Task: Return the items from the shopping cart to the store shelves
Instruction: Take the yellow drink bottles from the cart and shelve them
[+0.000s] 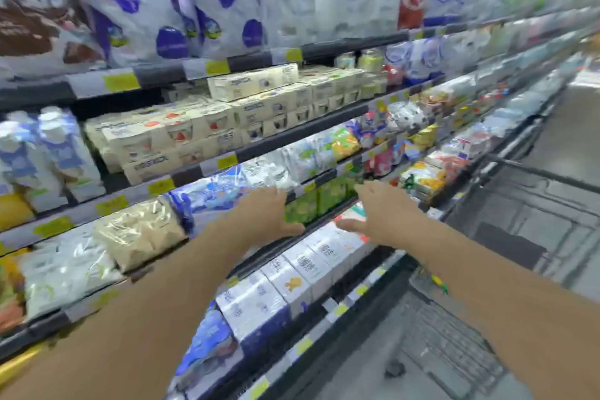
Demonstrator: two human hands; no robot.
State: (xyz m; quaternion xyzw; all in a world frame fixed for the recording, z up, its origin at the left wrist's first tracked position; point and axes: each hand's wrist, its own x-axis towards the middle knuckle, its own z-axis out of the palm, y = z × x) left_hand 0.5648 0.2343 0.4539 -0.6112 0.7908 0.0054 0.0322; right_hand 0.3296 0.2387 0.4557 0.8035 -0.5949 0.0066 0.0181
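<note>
Green packs [319, 201] sit on the store shelves [259, 148], on a lower tier, squarish with a pale printed pattern, blurred; about three faces show side by side, exact count unclear. They lie directly between the two hands.

Left hand [266, 213]: grip open, fingers spread and reaching forward, thumb pointing right along the shelf lip just below the green packs. Holds nothing. Whether the fingertips touch the blue-and-white bags behind them cannot be told.

Right hand [381, 213]: grip open, palm facing left, thumb extended toward the left hand. Holds nothing; near the right end of the green packs, contact not clear.

Below the hands, a row of white cartons [311, 266] with dark blue bases; about five visible.

Upper tier: two large purple-and-white bags [181, 6]. Next tier down: cream multipack boxes [207, 127], stacked, many, too blurred to count.

Shopping cart [532, 201] stands at right beside the shelving, dark frame and wire mesh base; contents cannot be made out apart from a small yellow-green object [438, 282] near its edge.
</note>
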